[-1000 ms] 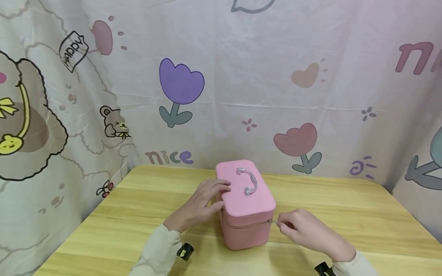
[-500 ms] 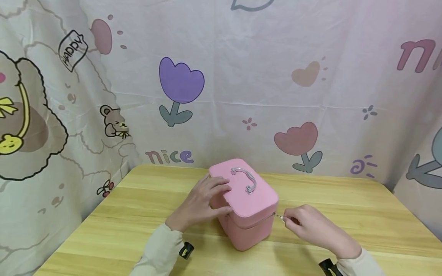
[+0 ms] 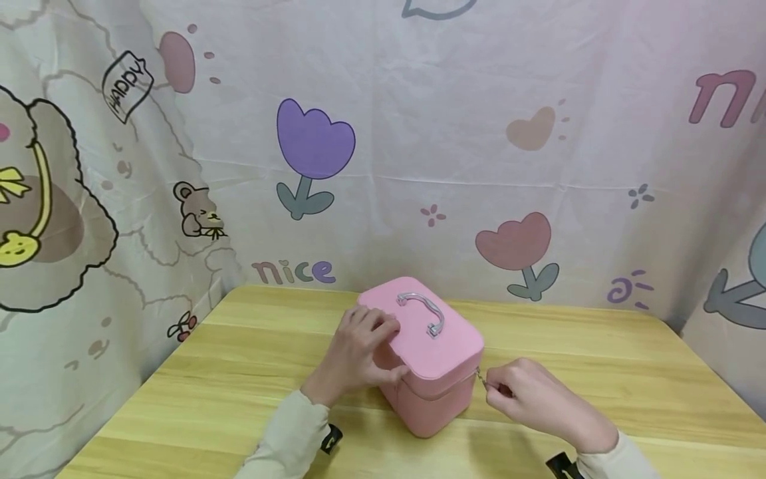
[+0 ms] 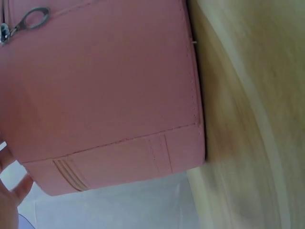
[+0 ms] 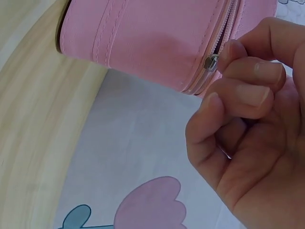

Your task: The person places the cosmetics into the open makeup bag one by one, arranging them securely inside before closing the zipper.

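A pink cosmetic case [image 3: 439, 346] with a silver handle [image 3: 423, 309] on its lid stands on the table, turned at an angle. My left hand [image 3: 362, 349] rests at the lid's left edge, fingers bent on top and thumb near the front corner. At the case's right side my right hand [image 3: 526, 399] pinches a zipper pull between thumb and forefinger. In the right wrist view, the zipper slider [image 5: 210, 63] sits by the fingertips, with a narrow dark gap along the zipper. A second zipper pull with an oval ring [image 4: 35, 18] hangs loose in the left wrist view.
The wooden table [image 3: 239, 372] reaches to a printed cloth backdrop [image 3: 407, 133] just behind the case. Black wrist bands [image 3: 331, 439] show at both sleeves.
The case has turned, its near end swinging right. My right hand went slightly right, then back left, still pinching the pull. My left hand's fingers have bent more.
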Motion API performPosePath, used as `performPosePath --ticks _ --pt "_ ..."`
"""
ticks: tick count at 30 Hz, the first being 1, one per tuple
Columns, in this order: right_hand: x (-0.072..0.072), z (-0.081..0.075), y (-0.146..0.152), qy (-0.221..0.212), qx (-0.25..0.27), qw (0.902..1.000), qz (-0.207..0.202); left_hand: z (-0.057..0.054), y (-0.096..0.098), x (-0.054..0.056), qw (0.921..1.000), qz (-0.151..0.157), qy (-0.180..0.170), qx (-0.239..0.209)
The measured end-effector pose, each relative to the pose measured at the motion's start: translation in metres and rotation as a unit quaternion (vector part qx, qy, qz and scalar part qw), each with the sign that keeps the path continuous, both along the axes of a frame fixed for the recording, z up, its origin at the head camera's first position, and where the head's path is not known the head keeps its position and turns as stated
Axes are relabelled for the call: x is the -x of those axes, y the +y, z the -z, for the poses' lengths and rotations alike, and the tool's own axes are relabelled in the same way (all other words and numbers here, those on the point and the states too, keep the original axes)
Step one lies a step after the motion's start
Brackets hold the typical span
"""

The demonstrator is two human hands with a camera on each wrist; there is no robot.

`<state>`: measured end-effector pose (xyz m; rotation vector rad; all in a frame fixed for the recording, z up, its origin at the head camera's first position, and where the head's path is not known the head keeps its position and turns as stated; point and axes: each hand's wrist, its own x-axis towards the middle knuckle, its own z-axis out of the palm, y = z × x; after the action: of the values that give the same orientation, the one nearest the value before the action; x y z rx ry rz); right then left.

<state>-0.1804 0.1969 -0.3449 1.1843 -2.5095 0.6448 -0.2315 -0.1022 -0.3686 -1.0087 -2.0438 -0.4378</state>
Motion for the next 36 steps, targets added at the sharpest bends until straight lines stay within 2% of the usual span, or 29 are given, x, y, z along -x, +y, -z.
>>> performPosePath --ticks 6,13,20,27,31,36 --pt "0.001 0.002 -0.001 0.013 0.015 0.9996 -0.018 0.001 0.002 -0.003 0.9998 -0.017 0.007 0.002" --pt "0.000 0.004 -0.001 -0.045 0.030 0.9977 -0.041 0.007 0.006 -0.008 0.9993 -0.030 -0.001 -0.020" --pt "0.000 0.003 0.001 -0.054 0.038 0.9959 -0.062 0.004 0.021 -0.012 0.9978 -0.050 0.004 -0.044" --pt "-0.004 0.000 -0.003 -0.078 0.040 0.9936 -0.071 0.003 0.039 -0.018 0.9933 -0.100 0.009 -0.059" --pt "-0.005 -0.001 -0.005 -0.086 0.036 0.9939 -0.059 0.003 0.050 -0.020 0.9891 -0.136 0.022 -0.052" --pt "-0.005 0.003 -0.007 -0.075 0.031 0.9962 -0.030 0.000 0.063 -0.022 0.9830 -0.168 0.037 -0.064"
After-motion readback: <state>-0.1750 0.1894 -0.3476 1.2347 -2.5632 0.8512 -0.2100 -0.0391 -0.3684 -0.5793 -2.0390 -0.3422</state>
